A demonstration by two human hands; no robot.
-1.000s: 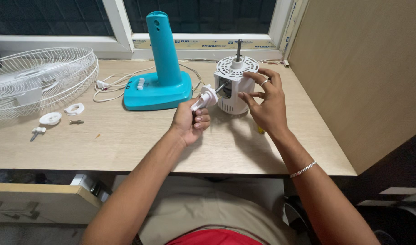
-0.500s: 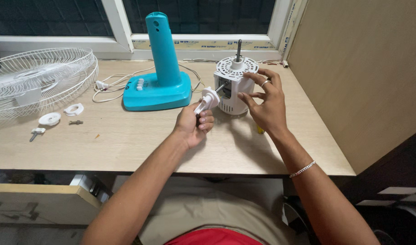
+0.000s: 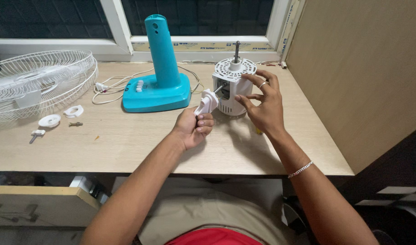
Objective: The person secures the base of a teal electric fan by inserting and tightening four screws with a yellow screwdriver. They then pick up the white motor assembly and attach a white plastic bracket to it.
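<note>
Fingers of the left hand (image 3: 193, 126) are pinching a white knob (image 3: 206, 102) that is sitting on a thin side shaft sticking out of the white motor (image 3: 233, 88); that grip is pressed tight around the knob's stem. The right hand (image 3: 261, 105) is steadying the motor from the far side, its grip spread, with fingertips touching the housing and the slotted top rim. The motor is standing upright on the worktop (image 3: 126, 143), its main shaft (image 3: 236, 49) pointing up, just ahead of both grips. Judging by the pose, the step in hand is working the knob along or around that side shaft, so the next move is likely calling for a straight pull or turn in line with the shaft while the right grip is holding the housing firm against tipping. Left of the knob grip, the teal base (image 3: 158, 86) is standing near, close enough to crowd the left elbow's swing, with a white cord (image 3: 109, 86) trailing beside it. Well off to the left, a wire guard (image 3: 35, 81), two small white caps (image 3: 49, 120), a bolt (image 3: 75, 124) and a small key-like piece (image 3: 36, 134) are lying apart from the work. A wooden panel (image 3: 362, 68) is closing in the right side.
</note>
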